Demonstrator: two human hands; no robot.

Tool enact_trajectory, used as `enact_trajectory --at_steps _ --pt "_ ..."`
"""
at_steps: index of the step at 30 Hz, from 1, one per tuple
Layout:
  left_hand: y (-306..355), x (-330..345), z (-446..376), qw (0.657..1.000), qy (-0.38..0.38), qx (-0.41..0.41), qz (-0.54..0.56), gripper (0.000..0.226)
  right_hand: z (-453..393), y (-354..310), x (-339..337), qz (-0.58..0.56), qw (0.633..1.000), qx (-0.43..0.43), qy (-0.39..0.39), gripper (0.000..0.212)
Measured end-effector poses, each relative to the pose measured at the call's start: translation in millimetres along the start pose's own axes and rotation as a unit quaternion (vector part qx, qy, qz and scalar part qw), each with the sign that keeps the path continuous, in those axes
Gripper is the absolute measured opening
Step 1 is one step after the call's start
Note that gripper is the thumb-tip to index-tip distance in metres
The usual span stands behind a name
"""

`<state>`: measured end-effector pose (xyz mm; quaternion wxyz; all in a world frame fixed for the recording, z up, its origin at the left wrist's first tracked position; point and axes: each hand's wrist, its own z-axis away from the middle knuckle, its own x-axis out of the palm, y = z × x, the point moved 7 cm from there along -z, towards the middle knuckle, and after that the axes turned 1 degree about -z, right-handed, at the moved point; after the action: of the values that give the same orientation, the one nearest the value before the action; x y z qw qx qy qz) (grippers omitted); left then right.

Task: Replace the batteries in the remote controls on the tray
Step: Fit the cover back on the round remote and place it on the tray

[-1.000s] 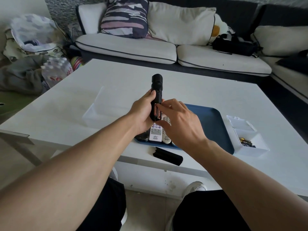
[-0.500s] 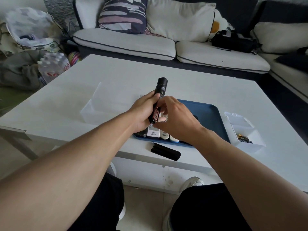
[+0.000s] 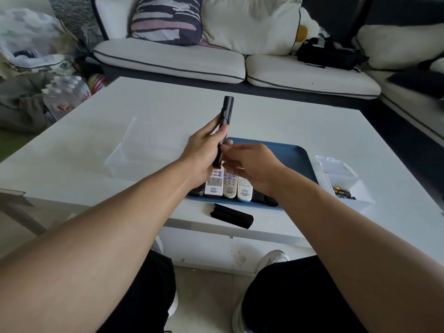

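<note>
1. At the far left of the white table (image 3: 264, 121) stands a clear, open-topped plastic box (image 3: 125, 152); nothing can be made out inside it.
2. The left hand (image 3: 204, 155) is closed around a slim black stick-shaped remote control (image 3: 225, 121), holding it nearly upright above the near left end of the tray.
3. The right hand (image 3: 249, 167) is at the remote's lower end, fingers curled in narrowly. Whether they pinch a battery or only touch the casing I cannot tell.
4. A black curved battery cover (image 3: 231, 215) lies on the table just in front of the tray, so this remote is judged to be open and mid-swap, with closing it left to do.
5. The flat blue plastic tray (image 3: 293, 159) holds three pale push-button remote controls (image 3: 228, 186) side by side at its near edge, partly under the hands. Something dark lies on either side of them, too hidden to name. The tray's right part is bare.
6. None of the pale remotes shows an open back from here, so whether they are done is unclear; most of the task looks to be ahead.
7. At the right, a small white plastic box (image 3: 348, 188) with its hinged lid (image 3: 335, 164) open holds a few loose batteries (image 3: 341, 191).
</note>
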<state>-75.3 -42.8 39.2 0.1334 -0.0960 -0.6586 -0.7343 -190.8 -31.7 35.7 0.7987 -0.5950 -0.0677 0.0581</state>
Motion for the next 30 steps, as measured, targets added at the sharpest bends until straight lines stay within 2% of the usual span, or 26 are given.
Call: enact_trajectory --at_steps 5,7,9,11,13,15,18,22,24,26,29,30 --pt "-1 -5 -3 0.999 0.023 -0.034 -0.007 0.021 4 -6 -6 -0.201 0.978 0.06 -0.014 0.015" --pt "-5 -9 -3 0.997 0.032 -0.067 -0.007 0.023 6 -5 -6 -0.213 0.974 0.076 -0.03 0.007" --pt "-7 -8 1 0.994 0.03 -0.101 0.011 0.025 8 -5 -7 -0.106 0.992 0.062 -0.043 0.009" --pt "-9 -4 5 0.991 0.014 -0.131 0.018 0.026 8 -11 -8 0.092 0.995 -0.026 -0.025 0.016" --pt "-12 -1 8 0.987 -0.006 -0.157 0.02 0.026 13 -22 -2 0.306 0.939 -0.157 0.006 0.013" --pt "-13 0 10 0.984 -0.018 -0.177 0.021 0.025 16 -25 8 0.415 0.882 -0.222 0.014 0.012" --pt "-12 5 15 0.98 -0.034 -0.196 0.023 0.031 16 -26 8 0.444 0.868 -0.221 0.003 0.013" --pt "-15 8 16 0.979 -0.061 -0.195 0.011 0.052 16 -28 8 0.449 0.863 -0.233 -0.01 0.016" --pt "-17 8 16 0.979 -0.057 -0.197 0.009 0.043 17 -29 9 0.463 0.854 -0.237 -0.016 0.016" --pt "-17 6 16 0.978 -0.049 -0.202 0.007 0.036 20 -32 12 0.496 0.836 -0.233 -0.025 0.017" --pt "-21 5 16 0.977 -0.056 -0.206 0.001 0.049 28 -35 17 0.546 0.797 -0.259 -0.021 0.018" --pt "-22 6 16 0.976 -0.055 -0.211 -0.004 0.046 31 -36 17 0.556 0.785 -0.274 -0.01 0.018"
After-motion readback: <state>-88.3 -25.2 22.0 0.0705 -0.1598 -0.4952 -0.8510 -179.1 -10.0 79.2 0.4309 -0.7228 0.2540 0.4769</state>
